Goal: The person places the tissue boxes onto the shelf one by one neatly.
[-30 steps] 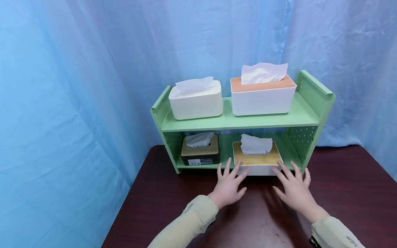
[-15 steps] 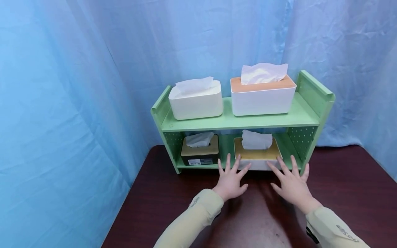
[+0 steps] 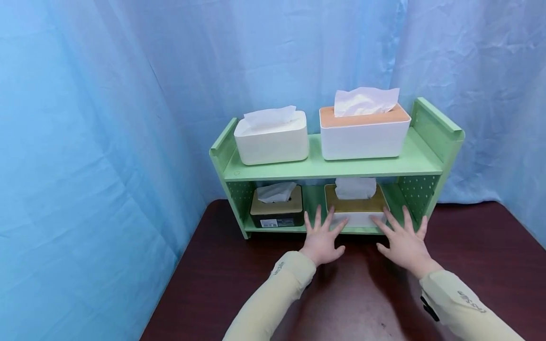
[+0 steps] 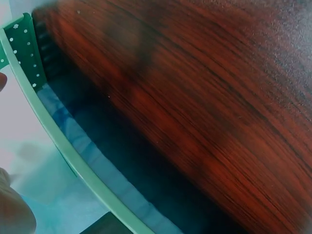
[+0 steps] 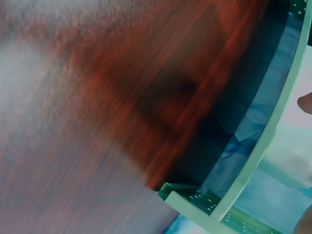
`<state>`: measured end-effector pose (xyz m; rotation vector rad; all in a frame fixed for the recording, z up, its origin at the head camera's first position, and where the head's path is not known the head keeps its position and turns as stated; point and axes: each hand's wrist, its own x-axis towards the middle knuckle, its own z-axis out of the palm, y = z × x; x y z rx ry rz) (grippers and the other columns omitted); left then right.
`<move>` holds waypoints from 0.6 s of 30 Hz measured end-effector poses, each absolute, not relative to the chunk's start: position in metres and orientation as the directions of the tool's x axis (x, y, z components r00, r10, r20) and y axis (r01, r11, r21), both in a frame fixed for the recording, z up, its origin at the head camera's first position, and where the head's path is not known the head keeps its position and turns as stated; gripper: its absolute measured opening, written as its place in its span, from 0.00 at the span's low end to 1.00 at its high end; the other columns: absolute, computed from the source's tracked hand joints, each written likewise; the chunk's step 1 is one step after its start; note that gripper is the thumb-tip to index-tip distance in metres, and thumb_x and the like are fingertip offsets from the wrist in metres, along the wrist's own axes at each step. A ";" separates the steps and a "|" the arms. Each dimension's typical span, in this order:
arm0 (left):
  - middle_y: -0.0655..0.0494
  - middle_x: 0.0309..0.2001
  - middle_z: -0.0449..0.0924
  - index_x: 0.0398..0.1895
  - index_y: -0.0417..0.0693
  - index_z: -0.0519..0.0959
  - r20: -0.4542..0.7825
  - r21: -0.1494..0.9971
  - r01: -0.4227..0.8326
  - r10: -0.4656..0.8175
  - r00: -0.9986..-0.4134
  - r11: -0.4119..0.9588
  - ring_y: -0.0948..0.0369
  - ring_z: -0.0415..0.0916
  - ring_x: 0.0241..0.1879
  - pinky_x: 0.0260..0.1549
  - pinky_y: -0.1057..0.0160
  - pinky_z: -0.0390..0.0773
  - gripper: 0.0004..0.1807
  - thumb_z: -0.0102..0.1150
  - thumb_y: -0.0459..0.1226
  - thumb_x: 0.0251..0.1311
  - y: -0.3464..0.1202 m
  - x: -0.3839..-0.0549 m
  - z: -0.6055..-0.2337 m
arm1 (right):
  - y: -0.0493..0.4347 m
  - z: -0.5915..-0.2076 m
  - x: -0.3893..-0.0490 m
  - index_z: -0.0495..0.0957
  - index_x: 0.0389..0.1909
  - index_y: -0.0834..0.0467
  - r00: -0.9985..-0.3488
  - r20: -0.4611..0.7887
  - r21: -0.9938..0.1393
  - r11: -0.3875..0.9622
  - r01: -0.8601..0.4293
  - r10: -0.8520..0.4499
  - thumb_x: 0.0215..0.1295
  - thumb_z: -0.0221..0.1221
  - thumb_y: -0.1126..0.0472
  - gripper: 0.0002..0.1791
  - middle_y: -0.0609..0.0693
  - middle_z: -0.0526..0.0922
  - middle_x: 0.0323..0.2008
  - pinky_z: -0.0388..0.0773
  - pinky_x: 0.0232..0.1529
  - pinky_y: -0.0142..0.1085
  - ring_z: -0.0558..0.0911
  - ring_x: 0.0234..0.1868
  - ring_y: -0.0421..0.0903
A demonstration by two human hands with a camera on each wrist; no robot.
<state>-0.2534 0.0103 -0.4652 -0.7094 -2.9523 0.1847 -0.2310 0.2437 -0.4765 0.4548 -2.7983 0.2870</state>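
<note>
On the right of the lower level of a green two-tier shelf [image 3: 314,150] sits a white tissue box [image 3: 362,219] with a wood-coloured lid and a tissue sticking up. My left hand [image 3: 321,242], fingers spread, has its fingertips at the left part of the box's front. Likewise spread, my right hand [image 3: 405,245] has fingertips at the front's right part. In the left wrist view, fingers [image 4: 13,212] show at the left edge beside the shelf's front lip. In the right wrist view a fingertip [image 5: 305,103] overlaps the white box front [image 5: 296,146].
A black tissue box [image 3: 277,208] with a tan lid stands left on the lower level. Above are a white tissue box [image 3: 273,147] and a larger one with an orange-brown lid [image 3: 364,142]. The shelf stands on a dark red-brown table [image 3: 358,303], blue curtains behind.
The wood-lidded tissue box has slid back from over the shelf's front edge onto the lower level. Both hands have moved forward with it, fingers still spread at its front.
</note>
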 end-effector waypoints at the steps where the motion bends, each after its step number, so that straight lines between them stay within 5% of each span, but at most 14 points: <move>1: 0.58 0.77 0.32 0.73 0.79 0.38 0.069 -0.146 0.444 0.456 -0.887 0.884 0.45 0.28 0.74 0.66 0.35 0.40 0.40 0.44 0.64 0.62 0.010 -0.254 -0.466 | 0.244 -0.476 -0.231 0.58 0.70 0.45 -0.910 0.308 -0.150 0.930 -0.334 -0.277 0.56 0.63 0.52 0.41 0.60 0.49 0.73 0.22 0.56 0.75 0.38 0.71 0.71; 18: 0.58 0.77 0.29 0.73 0.78 0.35 0.082 -0.135 0.385 0.398 -0.914 0.913 0.46 0.26 0.75 0.67 0.36 0.41 0.39 0.39 0.64 0.64 0.019 -0.262 -0.466 | 0.240 -0.477 -0.241 0.57 0.71 0.47 -0.909 0.331 -0.178 0.929 -0.324 -0.253 0.56 0.63 0.51 0.41 0.62 0.51 0.72 0.24 0.56 0.75 0.40 0.71 0.71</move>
